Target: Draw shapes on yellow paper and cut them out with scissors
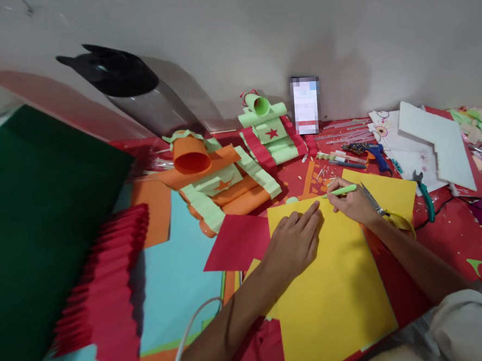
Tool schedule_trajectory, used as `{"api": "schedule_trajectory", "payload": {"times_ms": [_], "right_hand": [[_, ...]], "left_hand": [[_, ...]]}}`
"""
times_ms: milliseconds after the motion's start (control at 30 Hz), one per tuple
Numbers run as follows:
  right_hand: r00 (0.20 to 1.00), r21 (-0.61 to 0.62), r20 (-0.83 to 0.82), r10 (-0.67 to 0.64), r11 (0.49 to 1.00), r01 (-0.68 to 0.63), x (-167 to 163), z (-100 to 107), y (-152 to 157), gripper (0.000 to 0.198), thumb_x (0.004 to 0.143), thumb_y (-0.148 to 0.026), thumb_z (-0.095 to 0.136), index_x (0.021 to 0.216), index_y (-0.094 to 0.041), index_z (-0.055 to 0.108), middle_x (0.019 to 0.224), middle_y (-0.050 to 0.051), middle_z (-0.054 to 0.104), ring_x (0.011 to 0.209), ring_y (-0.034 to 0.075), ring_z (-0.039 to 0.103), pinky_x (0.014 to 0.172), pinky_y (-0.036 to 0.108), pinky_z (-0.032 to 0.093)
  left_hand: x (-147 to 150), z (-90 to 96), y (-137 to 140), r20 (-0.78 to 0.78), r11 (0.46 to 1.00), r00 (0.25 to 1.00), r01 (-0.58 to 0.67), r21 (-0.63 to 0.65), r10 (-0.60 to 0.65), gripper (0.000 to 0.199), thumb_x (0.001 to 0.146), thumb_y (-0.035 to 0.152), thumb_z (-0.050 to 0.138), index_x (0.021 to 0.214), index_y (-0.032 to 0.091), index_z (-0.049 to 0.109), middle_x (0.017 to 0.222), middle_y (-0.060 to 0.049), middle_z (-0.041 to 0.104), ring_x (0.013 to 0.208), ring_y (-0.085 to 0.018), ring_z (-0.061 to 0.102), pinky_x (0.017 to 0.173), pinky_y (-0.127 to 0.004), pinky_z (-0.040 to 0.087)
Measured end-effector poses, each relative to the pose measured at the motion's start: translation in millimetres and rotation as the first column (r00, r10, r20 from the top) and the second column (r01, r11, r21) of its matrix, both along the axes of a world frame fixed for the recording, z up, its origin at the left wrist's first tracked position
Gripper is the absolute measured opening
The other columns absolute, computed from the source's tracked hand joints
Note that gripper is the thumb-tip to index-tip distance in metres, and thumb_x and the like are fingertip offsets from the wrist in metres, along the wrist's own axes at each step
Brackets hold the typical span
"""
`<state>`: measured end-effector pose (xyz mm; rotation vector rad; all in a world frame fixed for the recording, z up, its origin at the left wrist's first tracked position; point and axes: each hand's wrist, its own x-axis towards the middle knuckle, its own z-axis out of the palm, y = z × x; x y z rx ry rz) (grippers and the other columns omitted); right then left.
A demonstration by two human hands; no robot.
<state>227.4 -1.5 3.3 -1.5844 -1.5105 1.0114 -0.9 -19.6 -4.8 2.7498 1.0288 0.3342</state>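
Here we are at the yellow sheet (329, 295), flat on the table before us: our left hand (295, 237) lies spread on it, fingers straight, pinning rather than gripping! Our right hand (351, 203) is clamped on the green pen (345, 189), tip at the sheet's top edge, right by the left fingertips; contact, we can't tell. Scissors (401, 222) lie beside the right wrist. Labels? The phone (305, 105) is pixelated, unreadable, but we spot a red star (271, 134) and an orange star (224, 185) on paper models!
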Motion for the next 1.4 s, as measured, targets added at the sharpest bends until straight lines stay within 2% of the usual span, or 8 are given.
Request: {"api": "schedule_trajectory", "payload": {"times_ms": [233, 600, 867, 1167, 1400], "right_hand": [[1.000, -0.006, -0.016, 0.000, 1.000, 0.000, -1, 3, -1, 0.014, 0.092, -0.037, 0.065, 0.090, -0.025, 0.059, 0.077, -0.003, 0.070, 0.059, 0.014, 0.071, 0.056, 0.024, 0.055], [1.000, 0.010, -0.011, -0.014, 1.000, 0.014, -2, 6, -1, 0.017, 0.092, -0.040, 0.068, 0.092, -0.026, 0.059, 0.074, -0.004, 0.069, 0.060, 0.015, 0.071, 0.058, 0.024, 0.054], [1.000, 0.010, 0.021, -0.005, 1.000, 0.005, -2, 4, -2, 0.014, 0.092, -0.038, 0.067, 0.092, -0.026, 0.060, 0.074, -0.003, 0.069, 0.061, 0.015, 0.070, 0.059, 0.025, 0.054], [0.998, 0.018, 0.057, 0.010, 1.000, -0.011, 0, 4, -2, 0.010, 0.092, -0.034, 0.066, 0.092, -0.026, 0.061, 0.071, -0.004, 0.068, 0.061, 0.015, 0.070, 0.058, 0.025, 0.051], [0.997, 0.031, 0.075, 0.010, 0.999, -0.013, 1, 1, -2, 0.009, 0.089, -0.033, 0.066, 0.088, -0.025, 0.062, 0.077, -0.002, 0.071, 0.061, 0.014, 0.065, 0.057, 0.024, 0.048]], "left_hand": [[0, 0.3, 0, -0.009, 1.000, 1.000, 0.002, 0.027, -0.002, 0.038, 0.101, 0.020, 0.048, 0.136, 0.018, 0.063, 0.163, -0.010, 0.057, 0.095, -0.029, 0.061, 0.079, -0.047, 0.050], [1, 0.7, 3, 0.004, 1.000, 1.000, 0.005, -0.030, -0.005, 0.042, 0.100, 0.020, 0.048, 0.139, 0.020, 0.062, 0.162, -0.012, 0.057, 0.099, -0.030, 0.064, 0.084, -0.048, 0.053], [5, 9.0, 8, -0.071, 0.998, 0.997, 0.015, -0.059, -0.019, 0.031, 0.095, 0.020, 0.052, 0.123, 0.022, 0.064, 0.166, -0.009, 0.054, 0.098, -0.030, 0.066, 0.079, -0.047, 0.056], [6, 11.4, 10, -0.087, 0.997, 0.996, 0.016, -0.074, -0.022, 0.033, 0.095, 0.021, 0.050, 0.125, 0.020, 0.064, 0.164, -0.011, 0.055, 0.101, -0.031, 0.067, 0.081, -0.049, 0.058], [6, 15.9, 9, -0.120, 0.995, 0.993, 0.008, -0.104, -0.020, 0.034, 0.096, 0.022, 0.049, 0.127, 0.020, 0.064, 0.166, -0.010, 0.053, 0.103, -0.030, 0.067, 0.082, -0.048, 0.058]]}}
